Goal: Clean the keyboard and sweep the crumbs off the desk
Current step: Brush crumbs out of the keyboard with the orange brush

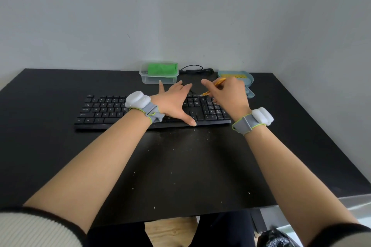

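Observation:
A black keyboard (104, 111) lies across the black desk (60, 156). My left hand (173, 101) rests flat on the keyboard's middle with fingers spread and the thumb at its front edge. My right hand (228, 94) grips a small orange-handled brush (213, 86), whose tip touches the keys near the top of the number pad. Pale crumbs (212, 109) sit among the number-pad keys. More crumbs (190, 134) are scattered on the desk in front of the keyboard.
A clear plastic box (160, 78) holding a green cloth (162, 69) stands at the back. A blue dustpan (241, 79) with a yellow brush lies behind my right hand. The keyboard's black cable (195, 70) coils by the wall. A black bag (275, 236) sits below the desk's right front edge.

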### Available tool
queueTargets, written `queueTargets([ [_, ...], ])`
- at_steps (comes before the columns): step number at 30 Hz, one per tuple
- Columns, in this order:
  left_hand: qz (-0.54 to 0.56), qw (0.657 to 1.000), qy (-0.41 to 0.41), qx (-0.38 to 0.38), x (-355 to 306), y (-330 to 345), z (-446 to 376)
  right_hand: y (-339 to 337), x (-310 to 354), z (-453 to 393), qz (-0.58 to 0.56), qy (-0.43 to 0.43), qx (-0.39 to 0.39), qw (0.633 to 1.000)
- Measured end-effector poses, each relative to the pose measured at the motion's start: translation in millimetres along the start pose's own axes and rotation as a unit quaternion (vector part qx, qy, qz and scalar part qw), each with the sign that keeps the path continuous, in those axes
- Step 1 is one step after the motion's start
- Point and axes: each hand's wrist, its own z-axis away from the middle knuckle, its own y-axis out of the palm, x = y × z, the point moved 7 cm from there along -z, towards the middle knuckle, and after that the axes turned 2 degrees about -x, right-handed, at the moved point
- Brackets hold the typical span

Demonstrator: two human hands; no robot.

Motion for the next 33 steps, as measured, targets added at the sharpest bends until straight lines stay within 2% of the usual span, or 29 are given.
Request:
queueTargets([
  [3, -0.013, 1.0, 0.008, -0.006, -3, 4, -6, -9, 0, 0, 0.024, -0.024, -0.017, 0.999],
  [8, -0.012, 1.0, 0.007, -0.006, 0, 4, -8, -24, -3, -8, -0.02, -0.025, -0.063, 0.998],
  [15, -0.012, 1.0, 0.001, -0.005, -1, 5, -8, 0, -3, -3, 0.006, -0.023, -0.003, 1.0],
  [20, -0.002, 1.0, -0.001, -0.003, 1, 5, -9, -10, -1, 8, 0.028, -0.053, -0.005, 0.998],
  [25, -0.002, 1.0, -0.004, 0.003, 3, 6, -12, -21, 2, 12, -0.001, -0.075, -0.051, 0.996],
  [30, -0.002, 1.0, -0.003, 0.002, 3, 8, -11, -13, -1, 17, 0.016, -0.082, -0.017, 0.996],
  [33, 0.004, 1.0, -0.007, 0.0, 4, 7, -11, -15, 3, 17, -0.002, -0.091, -0.028, 0.995],
])
